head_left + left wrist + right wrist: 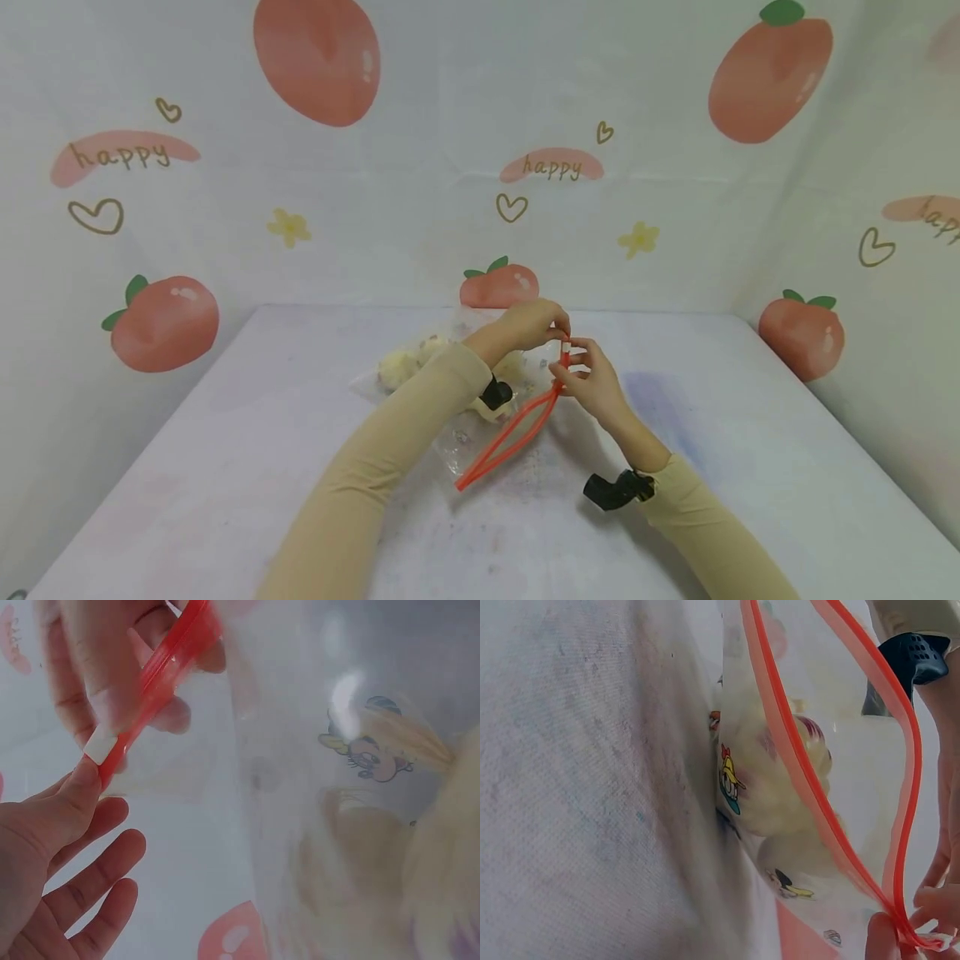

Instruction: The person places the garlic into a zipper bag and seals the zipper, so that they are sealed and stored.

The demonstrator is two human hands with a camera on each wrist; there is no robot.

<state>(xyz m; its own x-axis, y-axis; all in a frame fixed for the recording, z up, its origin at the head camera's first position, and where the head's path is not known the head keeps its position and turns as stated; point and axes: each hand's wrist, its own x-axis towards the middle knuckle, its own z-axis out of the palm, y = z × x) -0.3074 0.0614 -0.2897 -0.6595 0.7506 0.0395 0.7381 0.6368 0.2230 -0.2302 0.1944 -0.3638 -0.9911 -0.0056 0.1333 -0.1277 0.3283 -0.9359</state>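
Note:
A clear zip bag [862, 772] with a red zip strip [517, 433] lies toward me, its two red edges bowed apart along most of the mouth. Pale bulbs with purple streaks, which look like garlic [765, 780], fill the bag. At the strip's far end, beside a white slider [100, 744], my left hand [531, 323] pinches the corner between thumb and forefinger. Just below it, my right hand [596, 387] pinches the strip where the two edges come together. Cartoon figures are printed on the bag's film.
The bag rests on a pale cloth-covered table [225, 467] with faint coloured stains. Behind it hangs a white backdrop [420, 225] printed with red fruit, hearts and flowers. Black camera mounts [618, 490] sit at both wrists.

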